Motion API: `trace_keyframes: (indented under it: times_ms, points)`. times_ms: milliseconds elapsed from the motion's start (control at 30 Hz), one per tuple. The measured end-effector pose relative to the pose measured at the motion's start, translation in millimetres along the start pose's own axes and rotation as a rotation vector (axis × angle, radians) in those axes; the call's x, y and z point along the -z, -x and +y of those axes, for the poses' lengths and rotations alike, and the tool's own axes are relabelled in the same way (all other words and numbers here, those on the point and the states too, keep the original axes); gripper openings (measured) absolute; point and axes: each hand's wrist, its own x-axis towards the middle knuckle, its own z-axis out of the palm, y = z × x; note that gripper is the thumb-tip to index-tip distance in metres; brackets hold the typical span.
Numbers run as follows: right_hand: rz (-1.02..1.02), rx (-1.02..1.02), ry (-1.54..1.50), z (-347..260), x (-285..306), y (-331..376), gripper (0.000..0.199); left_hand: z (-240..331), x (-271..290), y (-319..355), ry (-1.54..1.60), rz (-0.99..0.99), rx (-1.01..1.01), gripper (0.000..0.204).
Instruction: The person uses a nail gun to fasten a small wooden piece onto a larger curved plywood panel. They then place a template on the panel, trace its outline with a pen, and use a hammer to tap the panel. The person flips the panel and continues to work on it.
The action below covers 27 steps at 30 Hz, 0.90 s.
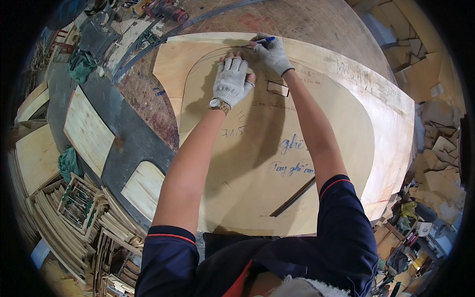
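My left hand (pixel 230 81), in a pale knit glove with bare fingertips and a wristwatch below it, lies flat with fingers spread on a large tan rounded template (pixel 346 133). The template has handwriting and a small rectangular cutout, and lies over a plywood sheet (pixel 391 138). My right hand (pixel 271 55), gloved the same way, grips a blue-ended pen (pixel 267 39) at the template's far edge. The pen's point reaches left toward that curved edge; whether it touches the wood I cannot tell. A dark narrow strip (pixel 294 197) rests on the template's near part.
Beyond the sheet, a long curved dark strip (pixel 198 22) and a red-and-black power tool (pixel 170 11) lie on the worn table (pixel 297 20). At left are plywood pieces (pixel 89 131), green cloths (pixel 80 65) and stacked curved wood strips (pixel 62 237). Wood offcuts (pixel 443 148) pile up at right.
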Motion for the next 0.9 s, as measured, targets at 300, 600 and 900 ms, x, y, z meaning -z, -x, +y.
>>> trace_keyframes:
  times_ms: [300, 600, 900]
  points:
    - [0.019, -0.019, 0.096, 1.2, 8.2, 3.6, 0.020, 69.8, -20.8, -18.6, -0.036, -0.147, 0.100, 0.026]
    - [0.102, -0.017, 0.162, 0.2, 21.5, 14.9, 0.026, 97.8, -30.0, -25.3, -0.078, -0.121, 0.197, 0.028]
    - [0.085, 0.004, 0.179, 6.9, 48.4, 30.0, 0.025, 127.3, -24.0, -42.5, -0.139, -0.207, 0.389, 0.051]
